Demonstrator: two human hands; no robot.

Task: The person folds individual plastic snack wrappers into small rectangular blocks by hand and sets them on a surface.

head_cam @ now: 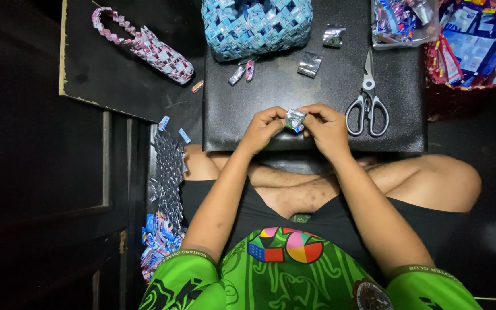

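Left hand (264,127) and right hand (325,123) pinch one small, silvery folded foil wrapper piece (294,119) between closed fingertips. Keep creases tight and edges aligned over the black board (271,97).

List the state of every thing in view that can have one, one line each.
Folded wrapper piece: pinched between both hands.
Left hand: fingers closed on it.
Right hand: fingers closed on it.
Scissors: shut, flat on black board.
Blue woven basket: resting on board.
Pink woven strip: lying loose.
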